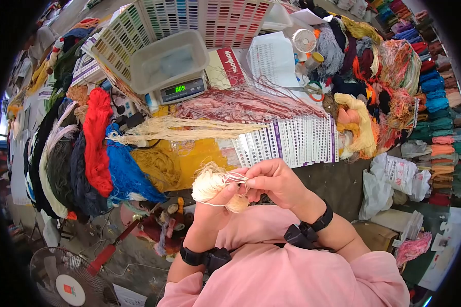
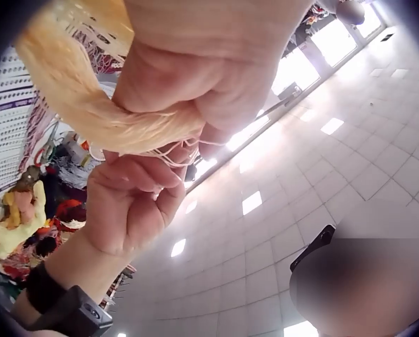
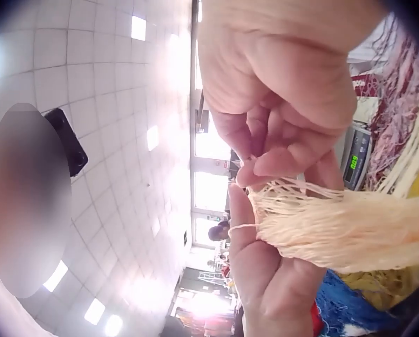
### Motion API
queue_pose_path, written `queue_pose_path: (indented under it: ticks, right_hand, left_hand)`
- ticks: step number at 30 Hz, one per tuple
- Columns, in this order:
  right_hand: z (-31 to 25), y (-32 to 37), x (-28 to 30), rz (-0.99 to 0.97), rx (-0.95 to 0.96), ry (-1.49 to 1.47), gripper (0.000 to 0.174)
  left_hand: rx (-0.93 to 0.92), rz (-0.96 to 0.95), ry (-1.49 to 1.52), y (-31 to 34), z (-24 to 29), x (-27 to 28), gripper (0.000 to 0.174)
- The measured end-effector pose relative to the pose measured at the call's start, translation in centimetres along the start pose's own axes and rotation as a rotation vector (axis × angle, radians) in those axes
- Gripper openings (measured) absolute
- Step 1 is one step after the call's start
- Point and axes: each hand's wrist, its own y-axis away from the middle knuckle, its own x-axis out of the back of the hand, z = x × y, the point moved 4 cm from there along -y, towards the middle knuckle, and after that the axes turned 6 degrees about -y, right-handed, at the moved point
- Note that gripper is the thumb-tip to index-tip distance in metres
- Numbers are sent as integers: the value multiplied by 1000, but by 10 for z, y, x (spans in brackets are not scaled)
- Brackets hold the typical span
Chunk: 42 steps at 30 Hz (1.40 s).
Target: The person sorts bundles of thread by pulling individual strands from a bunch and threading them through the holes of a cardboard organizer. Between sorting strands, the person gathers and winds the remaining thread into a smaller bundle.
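Note:
A cream skein of yarn (image 1: 207, 187) is bunched in my left hand (image 1: 213, 214), whose thumb lies across it in the head view. My right hand (image 1: 277, 182) meets it on the right, fingertips pinching several loose strands at the skein's end. Seen from the left wrist, the skein (image 2: 76, 98) bends through the left hand (image 2: 202, 63), and the strands reach the curled right fingers. From the right wrist, the yarn (image 3: 349, 228) fans out away from the fingertips, with one strand looped over the left hand (image 3: 276, 281).
On the table, a plastic tub (image 1: 170, 61) sits on a digital scale (image 1: 182, 90) reading 0.09. Long cream yarn (image 1: 189, 129) and punched cards (image 1: 297, 140) lie nearer. Red yarn (image 1: 98, 140) and blue yarn (image 1: 130, 169) hang left. A fan (image 1: 69, 286) stands lower left.

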Motion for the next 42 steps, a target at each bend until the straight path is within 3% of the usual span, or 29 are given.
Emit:
queue_pose_path:
  ticks: [10,16,19,22,25,28,31,37,42]
  right_hand:
    - [12,-12,-15,-55,21,64,9]
    - [15,-16,-23,-54,-65,106,6]
    - [20,-17,-28,-52,17,240,9]
    - [22,-16,-19,17,-137,146,14]
    - [19,-16,-21,101,-130,-73,18]
    - [20,-16,-27,105,-182,148,13]
    - [19,-17,-35,97,-85,289,9]
    - [22,-17,-22,43,-60,82,10]
    - [15,-16,-29,53,-66,76,17]
  left_hand:
    - [-12,139,49,14,9,9,31]
    - [-24,201,130,19,7,18,27]
    - [-13,299,65,22,4,27,27]
    - [49,286,230,24,1,28,33]
    - [-23,213,116,20,13,14,49]
    - [-45,158,-55,21,7,22,51]
    - [-88,147,-198,19,8,10,52]
    - [4,23,123,18,8,14,48]
    - [6,97,127,18,7,13,50]
